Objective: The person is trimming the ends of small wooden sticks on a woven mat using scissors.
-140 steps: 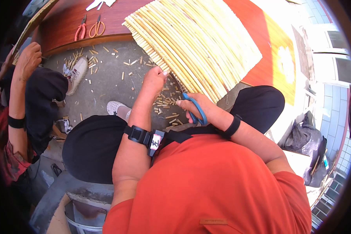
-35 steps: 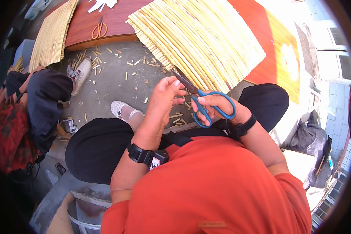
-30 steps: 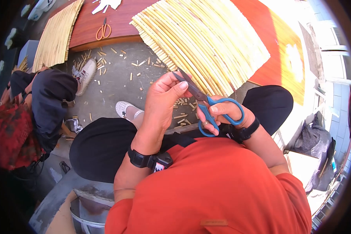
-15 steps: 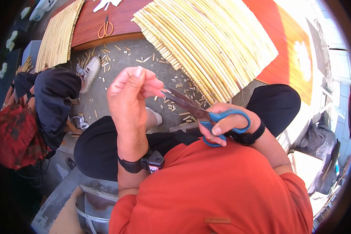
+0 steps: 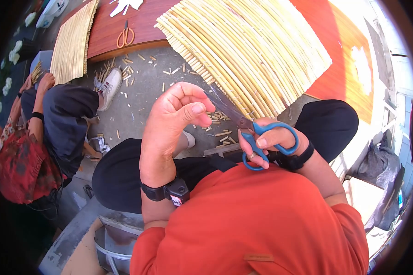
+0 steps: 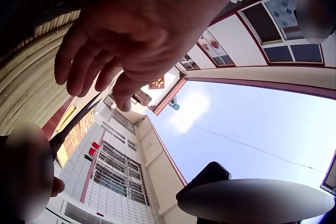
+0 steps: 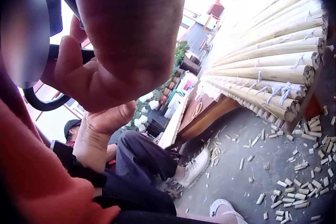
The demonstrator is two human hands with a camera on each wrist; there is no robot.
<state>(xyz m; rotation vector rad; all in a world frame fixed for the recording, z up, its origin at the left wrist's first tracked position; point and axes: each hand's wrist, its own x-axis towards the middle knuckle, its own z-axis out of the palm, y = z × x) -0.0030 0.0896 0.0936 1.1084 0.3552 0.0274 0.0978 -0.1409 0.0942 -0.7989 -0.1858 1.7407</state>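
My right hand (image 5: 280, 137) grips blue-handled scissors (image 5: 246, 123), fingers through the loops, with the dark blades pointing up and left. My left hand (image 5: 172, 117) is raised beside the blade tips, its fingers loosely bent. In the left wrist view no object shows between the fingers of the left hand (image 6: 131, 35). Just beyond the blades lies a mat of pale stalks (image 5: 248, 50), its near corner overhanging the table edge. White thread ties show along the stalk ends of the mat (image 7: 257, 71) in the right wrist view. The left hand partly covers the blade tips.
The red-brown table (image 5: 108, 30) bears orange-handled scissors (image 5: 125, 37) and white scraps (image 5: 124, 6). Cut stalk pieces (image 5: 223, 134) litter the floor beneath. On the left sits another person (image 5: 25, 165), beside a second stalk mat (image 5: 73, 41).
Both hands have drawn back from the mat's edge toward the body. The left hand, earlier pinching at the edge, has come up beside the blades. Pliers have gone from the table.
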